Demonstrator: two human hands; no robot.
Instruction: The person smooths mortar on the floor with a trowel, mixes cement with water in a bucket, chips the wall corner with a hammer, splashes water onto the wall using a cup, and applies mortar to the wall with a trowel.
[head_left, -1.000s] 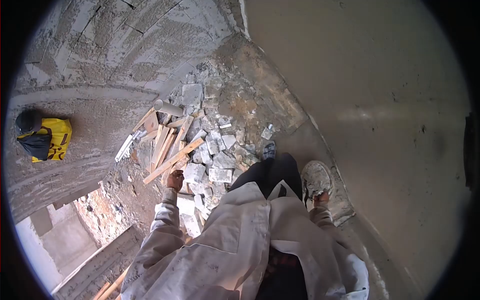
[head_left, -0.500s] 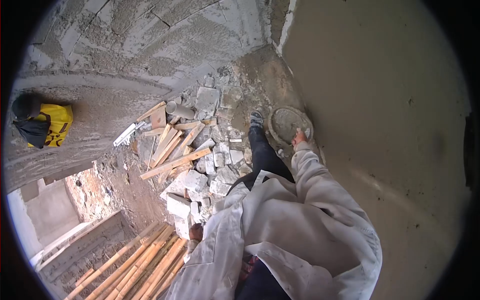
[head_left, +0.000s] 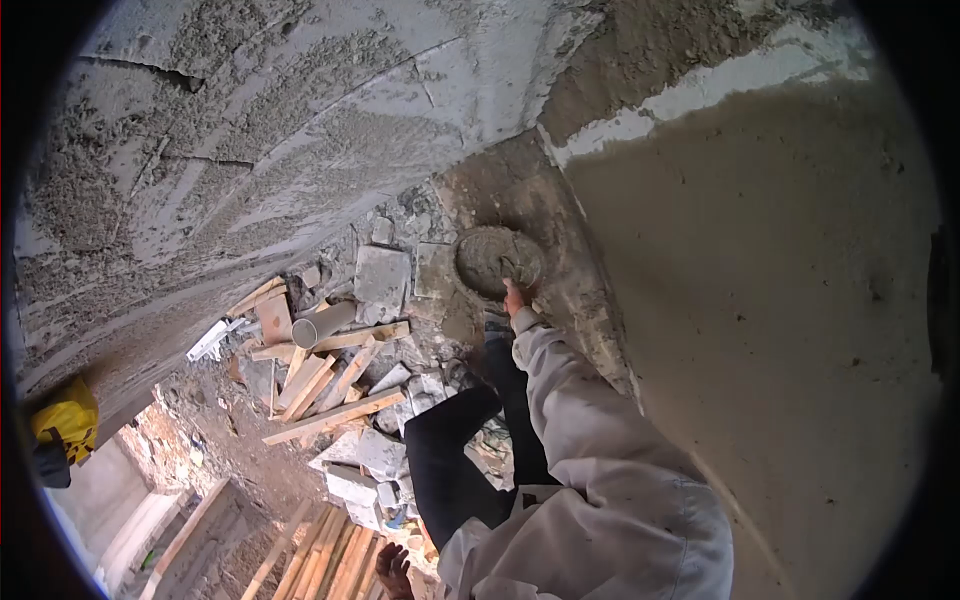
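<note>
My right hand [head_left: 515, 297] is closed on the near rim of a round, shallow mortar basin [head_left: 462, 268], its arm stretched far forward. Grey, wet-looking mortar [head_left: 485, 255] lies inside, with a small dark shape near my fingers that I cannot make out. The basin rests on the dirty floor, between square slabs and the plastered wall. Low at the bottom of the view hangs my left hand [head_left: 393, 572], fingers loosely apart and holding nothing, close to some long wooden poles [head_left: 335, 548].
Smooth wet-looking plaster covers the right wall [head_left: 760, 260]; a rough block wall [head_left: 300, 130] rises opposite. Slabs [head_left: 383, 275], broken blocks [head_left: 350, 485], loose boards [head_left: 335, 415] and a pipe [head_left: 330, 322] litter the floor by my legs. A yellow bag [head_left: 70, 420] is far left.
The basin has slid forward, away from the plastered wall and nearer the slabs, with my right hand on its rim. My legs have stepped and bent; my left hand has swung lower in view.
</note>
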